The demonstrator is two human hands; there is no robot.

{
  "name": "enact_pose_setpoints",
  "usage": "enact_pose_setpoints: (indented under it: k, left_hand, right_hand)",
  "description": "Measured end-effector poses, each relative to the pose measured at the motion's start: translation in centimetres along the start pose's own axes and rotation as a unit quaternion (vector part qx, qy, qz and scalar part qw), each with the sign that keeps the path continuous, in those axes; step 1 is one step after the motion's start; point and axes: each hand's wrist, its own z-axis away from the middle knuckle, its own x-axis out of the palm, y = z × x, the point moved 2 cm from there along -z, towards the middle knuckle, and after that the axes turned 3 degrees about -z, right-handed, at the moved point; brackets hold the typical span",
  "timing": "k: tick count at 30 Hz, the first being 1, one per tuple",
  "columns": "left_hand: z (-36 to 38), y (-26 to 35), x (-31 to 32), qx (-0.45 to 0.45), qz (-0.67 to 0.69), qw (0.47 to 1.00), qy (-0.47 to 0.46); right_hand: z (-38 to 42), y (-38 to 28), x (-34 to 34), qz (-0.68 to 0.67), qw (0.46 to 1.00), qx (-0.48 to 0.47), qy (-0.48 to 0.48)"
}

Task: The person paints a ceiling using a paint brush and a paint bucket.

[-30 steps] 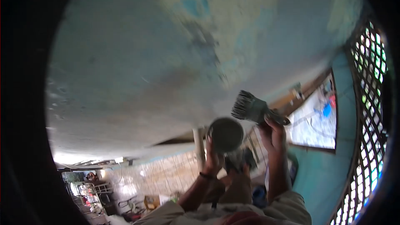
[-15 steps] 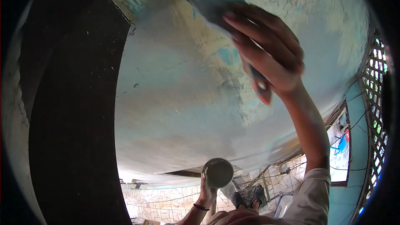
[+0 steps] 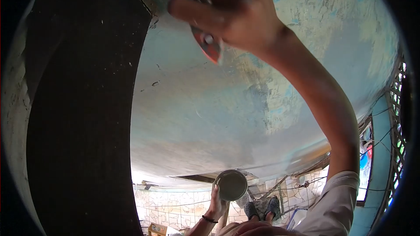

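Observation:
At the top of the view my right hand (image 3: 232,13) grips a wide brush, held up against the patchy wall (image 3: 197,105). The red tip of the brush handle (image 3: 210,48) sticks out below the fingers; the bristles are dark and blurred near the top edge. Low in the middle, my left hand (image 3: 216,203) holds a round container (image 3: 232,185) by its side, its dark greyish inside facing up. A dark bracelet circles the left wrist.
A tall dark panel (image 3: 83,118) stands on the left beside the wall. Far below are a stone-patterned floor (image 3: 170,205), my feet in dark shoes (image 3: 262,209) and a small wooden object (image 3: 157,229). Lattice (image 3: 397,140) and wires line the right side.
My right hand has moved left and up with the brush, toward the wall's corner by the dark panel. My left hand and the container have stayed nearly in place.

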Motion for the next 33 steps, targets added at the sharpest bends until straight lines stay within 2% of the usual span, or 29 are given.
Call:
enact_pose_setpoints:
  k: [3, 6, 8, 9, 11, 14, 15, 17, 20, 22, 23, 24, 28, 30, 32, 33]
  left_hand:
    - [0.4, 0.7, 0.8, 0.017, -0.005, 1.000, 0.001]
    - [1.3, 1.3, 0.8, -0.012, 0.046, 0.999, 0.025]
    - [1.5, 1.0, 0.6, 0.003, 0.073, 0.997, 0.017]
    - [1.7, 1.1, 0.5, 0.000, 0.085, 0.996, 0.013]
    - [1.6, 0.9, 0.2, -0.008, 0.099, 0.995, 0.013]
    - [1.5, 1.1, 1.1, -0.018, 0.129, 0.991, 0.025]
    - [1.4, 0.9, 1.0, -0.021, 0.132, 0.991, 0.025]
    - [1.4, 0.5, 0.8, -0.023, 0.140, 0.989, 0.029]
    - [1.2, 0.4, 1.0, -0.018, 0.099, 0.994, 0.036]
    - [1.1, 0.5, 1.2, -0.014, 0.101, 0.994, 0.034]
    - [1.1, 0.7, 1.2, -0.011, 0.101, 0.994, 0.033]
    - [1.1, 0.9, 1.3, -0.009, 0.107, 0.994, 0.030]
    - [1.1, 1.1, 1.3, -0.005, 0.124, 0.992, 0.013]
    - [0.8, 1.0, 1.2, -0.008, 0.132, 0.991, 0.007]
    - [0.8, 0.9, 1.0, -0.018, 0.137, 0.990, 0.010]
    - [0.6, 0.7, 0.7, -0.022, 0.140, 0.990, 0.010]
  right_hand:
    - [2.2, -4.0, -3.1, 0.048, 0.994, 0.053, -0.082]
    - [5.4, -7.4, -6.6, -0.008, 0.988, 0.062, -0.139]
    - [4.3, -7.3, -8.0, -0.070, 0.985, 0.080, -0.134]
    - [3.5, -6.6, -7.8, -0.052, 0.992, 0.054, -0.106]
    - [1.4, -4.2, -5.7, -0.009, 0.999, 0.005, -0.053]
    - [0.4, -1.2, -1.3, 0.047, 0.999, -0.015, 0.023]
    - [0.0, 0.3, 1.0, 0.033, 0.996, -0.051, 0.061]
    - [-0.4, 0.9, 3.0, 0.002, 0.995, -0.059, 0.080]
    - [0.2, -0.4, 2.9, -0.023, 1.000, -0.006, -0.001]
    - [1.5, -1.7, 0.2, -0.012, 0.996, -0.011, -0.089]
    - [2.4, -2.9, -0.7, -0.021, 0.997, 0.033, -0.067]
    - [4.3, -4.0, -1.2, 0.020, 0.998, 0.000, -0.065]
    - [7.8, -8.1, -6.5, -0.093, 0.982, 0.043, -0.156]
    - [6.6, -7.3, -7.1, -0.114, 0.984, 0.048, -0.126]
    - [4.1, -5.1, -4.7, -0.052, 0.998, 0.008, -0.031]
    - [2.9, -4.0, -3.9, -0.046, 0.998, -0.001, -0.037]
